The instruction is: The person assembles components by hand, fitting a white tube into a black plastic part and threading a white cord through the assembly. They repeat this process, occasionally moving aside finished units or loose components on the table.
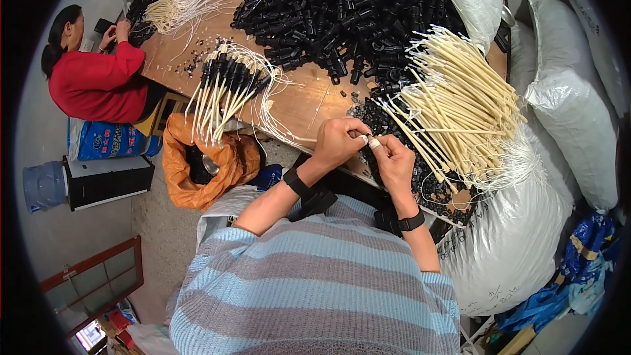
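My left hand [338, 142] is closed in a pinch over the table's near edge. A cream-coloured sleeved wire [303, 139] sticks out of it to the left. My right hand [396, 165] is pinched too, its fingertips meeting those of the left. A small dark part [369, 136] shows between the fingertips, too small to tell its kind. White wraps cover a finger on each hand. To the right lies a large bundle of cream sleeved wires [460, 102]. On the left, a bunch of wires with black sockets [233, 75] overhangs the table edge.
A big heap of black plastic sockets [348, 10] covers the back of the wooden table [312, 102]. Small black pieces [368, 115] lie scattered near my hands. An orange sack [181, 181] stands below left; white sacks [506, 243] crowd the right. A person in red [95, 82] sits far left.
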A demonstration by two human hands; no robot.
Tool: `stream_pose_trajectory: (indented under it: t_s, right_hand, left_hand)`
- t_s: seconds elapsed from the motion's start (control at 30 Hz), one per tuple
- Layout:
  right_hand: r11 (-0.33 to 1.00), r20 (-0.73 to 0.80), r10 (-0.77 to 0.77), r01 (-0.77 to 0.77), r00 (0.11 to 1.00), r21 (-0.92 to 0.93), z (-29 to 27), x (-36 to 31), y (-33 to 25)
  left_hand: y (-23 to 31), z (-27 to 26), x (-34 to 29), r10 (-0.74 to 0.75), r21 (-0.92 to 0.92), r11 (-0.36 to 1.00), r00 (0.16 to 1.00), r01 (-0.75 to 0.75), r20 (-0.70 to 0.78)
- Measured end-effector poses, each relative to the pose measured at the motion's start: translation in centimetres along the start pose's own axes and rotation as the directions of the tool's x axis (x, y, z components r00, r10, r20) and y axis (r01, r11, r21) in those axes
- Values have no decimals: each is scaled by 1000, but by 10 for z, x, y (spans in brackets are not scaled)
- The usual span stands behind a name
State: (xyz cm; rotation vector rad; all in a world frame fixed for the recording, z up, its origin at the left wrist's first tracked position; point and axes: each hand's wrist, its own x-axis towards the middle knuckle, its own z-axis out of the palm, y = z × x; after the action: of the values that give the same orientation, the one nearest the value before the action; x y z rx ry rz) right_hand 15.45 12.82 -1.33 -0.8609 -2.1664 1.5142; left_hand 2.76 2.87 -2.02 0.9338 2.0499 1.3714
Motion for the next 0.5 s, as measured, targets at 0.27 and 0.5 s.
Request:
stream_pose_trajectory:
  t_s: [0.27,0.5]
  right_hand:
    - [998,-8,-44,44,999,48,-5,1,1]
    - [988,-2,-134,133,991,-79,-8,-6,-10]
  left_hand:
    - [0,2,3,263,38,964,964,-262,-27]
    - [1,-5,3,275,171,951,958,-258,-83]
